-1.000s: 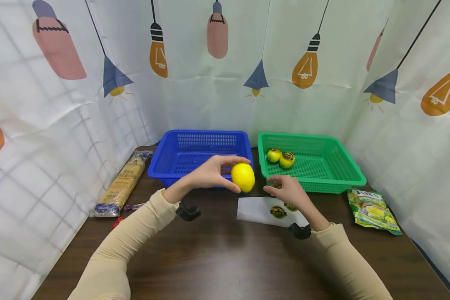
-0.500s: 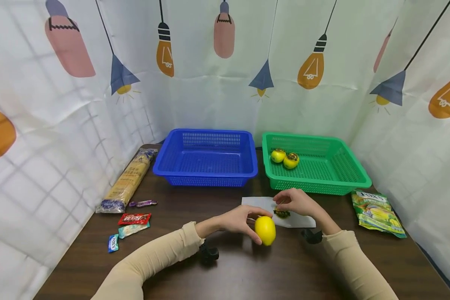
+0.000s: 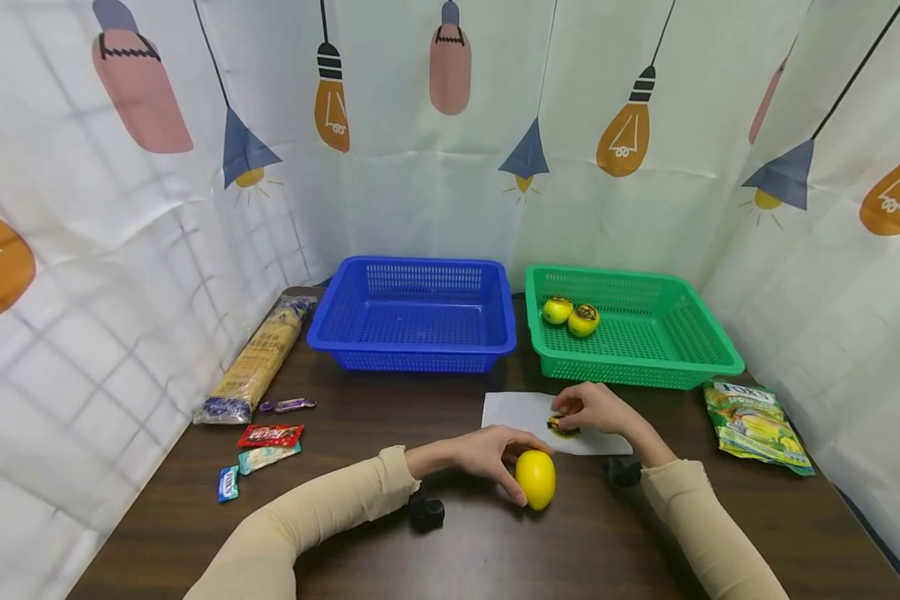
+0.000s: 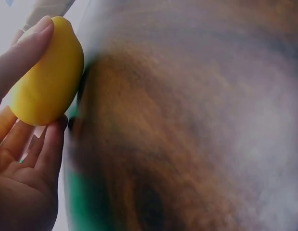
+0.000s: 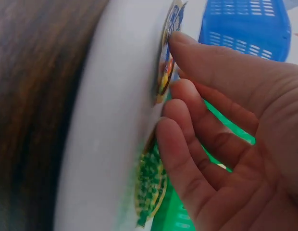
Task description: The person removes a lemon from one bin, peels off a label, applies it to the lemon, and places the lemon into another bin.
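Note:
My left hand holds a yellow lemon between thumb and fingers, low over the brown table in front of the white sheet. The left wrist view shows the thumb across one side of the lemon and fingertips below it. My right hand is at the white sheet, with the thumb tip on a round black-and-gold sticker. In the right wrist view a gap shows between thumb and index finger beside this sticker. A second sticker shows beyond the little finger.
A blue basket stands at the back, beside a green basket holding two stickered yellow fruits. On the left lie a long noodle-like packet and several small wrapped sweets. A Fox's bag lies on the right.
The left hand has brought the lemon down and right, from in front of the blue basket to low beside the sheet. The right hand has come down onto the sticker.

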A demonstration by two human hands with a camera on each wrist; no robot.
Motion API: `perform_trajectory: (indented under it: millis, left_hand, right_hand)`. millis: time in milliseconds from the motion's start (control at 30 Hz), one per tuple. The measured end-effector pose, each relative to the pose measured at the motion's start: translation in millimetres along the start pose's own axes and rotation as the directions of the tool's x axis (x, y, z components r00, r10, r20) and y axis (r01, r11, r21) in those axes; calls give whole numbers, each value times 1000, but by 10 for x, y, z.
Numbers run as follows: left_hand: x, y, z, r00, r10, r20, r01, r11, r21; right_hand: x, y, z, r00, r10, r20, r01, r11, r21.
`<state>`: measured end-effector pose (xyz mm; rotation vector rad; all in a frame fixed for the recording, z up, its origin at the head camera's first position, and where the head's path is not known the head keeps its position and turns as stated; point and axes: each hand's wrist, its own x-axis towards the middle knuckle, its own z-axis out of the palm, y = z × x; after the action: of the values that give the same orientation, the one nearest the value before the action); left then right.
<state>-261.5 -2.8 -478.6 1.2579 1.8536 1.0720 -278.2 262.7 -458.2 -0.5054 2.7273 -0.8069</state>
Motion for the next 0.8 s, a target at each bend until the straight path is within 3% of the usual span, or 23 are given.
perform_trajectory:
  millis: [367, 500, 667, 800]
  left_hand:
    - [-13, 29, -59, 999, -40, 19, 41, 997, -68]
    - [15, 65, -172, 998, -43, -44, 41, 999, -31]
    - [219, 118, -384, 978, -16, -209, 47, 989, 142]
    - [422, 54, -531, 955, -40, -293, 141, 934, 329]
  right_hand:
    - [32, -15, 54, 1000, 19, 2, -19, 999, -28]
    - [31, -26, 73, 1000, 20, 17, -19, 1000, -21]
    - [23, -23, 64, 999, 35, 21, -35, 999, -12]
    - [33, -33, 51, 999, 41, 15, -41, 999, -23]
